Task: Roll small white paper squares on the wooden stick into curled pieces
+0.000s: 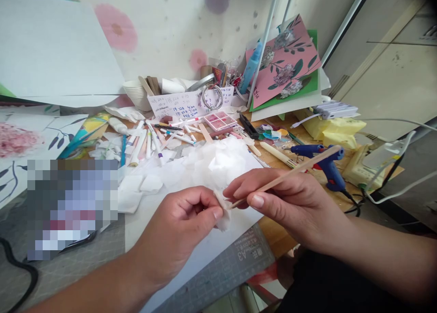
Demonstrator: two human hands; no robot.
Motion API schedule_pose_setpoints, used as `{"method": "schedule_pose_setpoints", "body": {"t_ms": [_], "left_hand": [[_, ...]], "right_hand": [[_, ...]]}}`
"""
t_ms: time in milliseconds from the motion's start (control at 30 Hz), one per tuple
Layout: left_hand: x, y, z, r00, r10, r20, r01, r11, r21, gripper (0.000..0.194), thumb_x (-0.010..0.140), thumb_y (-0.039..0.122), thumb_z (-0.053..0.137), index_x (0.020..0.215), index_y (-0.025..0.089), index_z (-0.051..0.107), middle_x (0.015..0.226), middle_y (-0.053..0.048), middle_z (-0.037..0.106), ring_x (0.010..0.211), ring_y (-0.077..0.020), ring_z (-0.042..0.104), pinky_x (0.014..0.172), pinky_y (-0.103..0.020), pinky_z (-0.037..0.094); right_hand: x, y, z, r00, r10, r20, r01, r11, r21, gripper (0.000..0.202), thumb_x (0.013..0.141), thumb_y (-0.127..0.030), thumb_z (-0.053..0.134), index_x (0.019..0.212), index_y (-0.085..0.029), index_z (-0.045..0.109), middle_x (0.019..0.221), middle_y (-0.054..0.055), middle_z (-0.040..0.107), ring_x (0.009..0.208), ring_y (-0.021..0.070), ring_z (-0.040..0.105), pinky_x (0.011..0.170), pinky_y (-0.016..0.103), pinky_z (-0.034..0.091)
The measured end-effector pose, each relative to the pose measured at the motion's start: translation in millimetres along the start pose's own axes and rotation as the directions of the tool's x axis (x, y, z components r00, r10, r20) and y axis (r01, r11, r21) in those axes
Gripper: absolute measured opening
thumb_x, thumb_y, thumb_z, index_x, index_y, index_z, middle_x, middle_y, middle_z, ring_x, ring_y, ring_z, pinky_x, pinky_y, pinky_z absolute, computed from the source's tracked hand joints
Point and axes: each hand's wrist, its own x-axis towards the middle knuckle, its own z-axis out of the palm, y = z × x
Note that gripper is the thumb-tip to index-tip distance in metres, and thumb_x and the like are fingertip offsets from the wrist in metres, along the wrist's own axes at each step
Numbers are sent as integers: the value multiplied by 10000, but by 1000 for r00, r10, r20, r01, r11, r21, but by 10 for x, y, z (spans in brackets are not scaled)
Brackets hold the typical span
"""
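Observation:
Near the middle of the head view, my left hand (186,229) pinches a small piece of thin whitish paper (224,215) between thumb and forefinger. My right hand (285,201) is closed on a slim wooden stick (290,174), which slants up to the right. The stick's lower tip touches the paper piece or is right beside it. Just behind both hands lies a loose pile of thin white paper pieces (213,160), on a white sheet (201,263).
A grey cutting mat (235,258) lies under the sheet. Pens (153,140) and a pink palette (220,121) stand behind the pile. A blue glue gun (329,167) with a cord is at the right. A pixelated object (73,208) lies left.

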Motion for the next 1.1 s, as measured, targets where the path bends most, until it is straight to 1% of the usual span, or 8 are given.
{"method": "schedule_pose_setpoints", "body": {"t_ms": [200, 333, 500, 700, 800, 967, 1033, 1100], "left_hand": [[-8, -35, -21, 999, 4, 36, -2, 999, -52, 131, 828, 279, 689, 713, 222, 659, 664, 56, 599, 648, -118, 483, 605, -238, 366], [-11, -25, -7, 999, -15, 49, 18, 997, -74, 155, 818, 305, 700, 718, 212, 628, 664, 62, 551, 632, -115, 448, 574, -233, 348], [-8, 8, 15, 999, -35, -13, 35, 999, 14, 129, 833, 276, 666, 735, 210, 617, 702, 50, 569, 682, -131, 488, 620, -247, 379], [2, 22, 25, 999, 36, 4, -36, 999, 35, 176, 828, 219, 639, 663, 222, 578, 683, 59, 536, 662, -130, 472, 604, -240, 382], [2, 25, 29, 997, 74, 18, -75, 997, 34, 187, 824, 170, 627, 651, 224, 583, 722, 55, 553, 692, -130, 494, 640, -236, 401], [2, 10, 5, 996, 93, 1, -93, 994, 52, 182, 817, 164, 644, 649, 229, 625, 936, 21, 628, 884, -160, 561, 773, -249, 421], [5, -5, -11, 995, 95, -25, -93, 993, 66, 183, 808, 171, 654, 636, 229, 629, 1027, 13, 616, 995, -179, 561, 826, -254, 418], [12, -17, -27, 995, 90, -48, -85, 992, 88, 180, 804, 180, 658, 634, 231, 629, 1048, 6, 601, 1068, -197, 546, 842, -258, 418]], "right_hand": [[0, 2, -8, 1000, -8, 5, 8, 1000, 20, 106, 918, -114, 626, 934, -146, 726, 958, 57, 759, 962, 126, 723, 848, 196, 584], [2, -5, 0, 998, -56, 36, 58, 997, -51, 110, 919, -102, 624, 947, -145, 721, 951, 65, 763, 976, 137, 722, 861, 213, 580], [16, -11, 19, 991, -110, 71, 117, 987, -107, 129, 933, -134, 614, 971, -202, 717, 939, 39, 772, 993, 156, 720, 865, 259, 586], [18, -2, 36, 1000, 4, 18, -4, 1000, 20, 120, 922, -135, 623, 929, -195, 726, 958, 43, 753, 998, 168, 717, 855, 274, 588], [15, 9, 38, 1000, 27, -9, -26, 997, 73, 120, 918, -133, 624, 879, -194, 720, 917, 34, 747, 958, 168, 719, 833, 288, 587], [29, 45, 6, 992, 116, -43, -110, 985, 133, 110, 920, -197, 641, 860, -185, 733, 889, 42, 752, 825, 146, 716, 735, 266, 586], [41, 75, -27, 984, 163, -67, -146, 967, 208, 106, 909, -240, 664, 858, -188, 742, 881, 41, 755, 777, 138, 715, 706, 262, 595], [54, 111, -72, 970, 222, -102, -184, 938, 295, 117, 885, -287, 700, 836, -191, 747, 855, 35, 756, 734, 127, 713, 685, 250, 602]]}}
